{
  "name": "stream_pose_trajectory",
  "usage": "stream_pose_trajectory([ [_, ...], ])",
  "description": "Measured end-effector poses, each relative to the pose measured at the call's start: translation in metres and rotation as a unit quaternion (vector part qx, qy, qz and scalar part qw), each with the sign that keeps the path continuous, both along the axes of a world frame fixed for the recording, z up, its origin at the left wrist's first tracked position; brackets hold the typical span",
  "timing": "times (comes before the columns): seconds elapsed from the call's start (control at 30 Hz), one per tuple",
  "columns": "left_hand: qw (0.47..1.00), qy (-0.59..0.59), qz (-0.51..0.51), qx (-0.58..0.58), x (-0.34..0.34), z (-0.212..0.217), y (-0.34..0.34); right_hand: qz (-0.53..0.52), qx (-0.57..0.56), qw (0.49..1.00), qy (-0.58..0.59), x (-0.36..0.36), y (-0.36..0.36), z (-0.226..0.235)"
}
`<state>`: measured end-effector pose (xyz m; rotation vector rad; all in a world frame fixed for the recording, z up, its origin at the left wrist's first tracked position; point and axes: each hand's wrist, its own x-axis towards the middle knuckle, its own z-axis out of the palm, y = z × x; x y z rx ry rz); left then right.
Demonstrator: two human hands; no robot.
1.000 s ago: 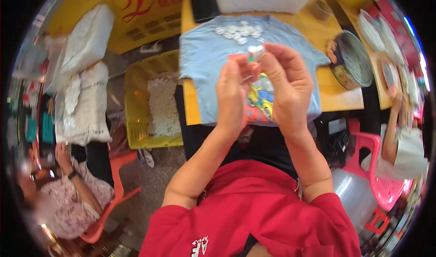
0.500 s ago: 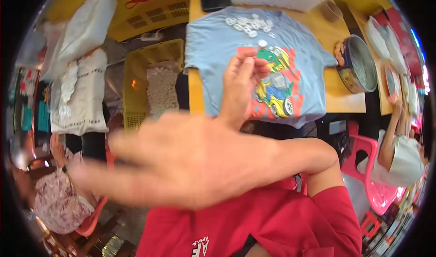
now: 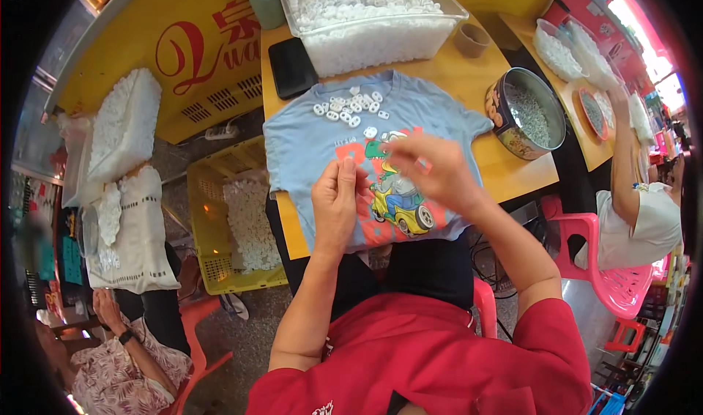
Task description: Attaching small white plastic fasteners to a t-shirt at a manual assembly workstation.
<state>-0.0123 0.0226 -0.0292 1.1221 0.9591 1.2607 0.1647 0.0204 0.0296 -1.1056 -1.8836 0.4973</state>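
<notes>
A light blue T-shirt (image 3: 300, 166) with a cartoon car print lies spread on the table before me. Over its print, my left hand (image 3: 335, 202) is closed, thumb against curled fingers; whatever it pinches is too small to make out. My right hand (image 3: 432, 167) hovers just right of it, fingers bent together, and hides any small thing in its grip. Several small white plastic pieces (image 3: 354, 106) with holes lie in a loose group near the shirt's collar. One white piece (image 3: 370, 132) lies apart, closer to my hands.
Beyond the shirt stand a clear bin (image 3: 366, 45) heaped with white pieces and a black phone (image 3: 293, 67). A round tin (image 3: 505, 115) of small metallic parts is at right. A yellow crate (image 3: 209, 217) sits left, below table height. Other people sit at both sides.
My right arm, which swept blurred across the front toward the left, is now back over the shirt beside my left hand. The view has shifted, showing more of the bin.
</notes>
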Motion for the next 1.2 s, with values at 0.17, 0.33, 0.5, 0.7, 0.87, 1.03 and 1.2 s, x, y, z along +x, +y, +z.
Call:
stream_pose_trajectory([
  [0.17,0.998,0.055,-0.016,0.003,0.006,0.006,-0.002,-0.098,-0.075,0.991,-0.052,0.044,0.058,-0.016],
  [0.33,0.996,0.079,-0.041,0.021,0.004,0.000,0.002,-0.086,-0.044,0.978,-0.185,0.035,0.090,-0.029],
  [0.5,0.996,0.074,-0.042,0.012,0.004,0.001,0.001,-0.096,-0.028,0.964,-0.248,0.024,0.088,-0.030],
  [0.7,0.996,0.083,-0.041,0.013,0.004,0.001,0.000,-0.082,-0.049,0.982,-0.163,0.025,0.079,-0.035],
  [0.87,1.000,0.005,0.007,0.027,0.007,0.003,-0.002,-0.029,-0.234,0.965,0.115,0.011,0.052,-0.018],
  [1.03,0.997,-0.024,0.003,0.068,0.014,0.013,-0.006,0.058,-0.383,0.849,0.359,-0.008,0.015,-0.003],
  [1.2,0.995,-0.057,0.006,0.082,0.014,0.021,-0.013,0.064,-0.351,0.850,0.387,-0.020,-0.005,0.004],
])
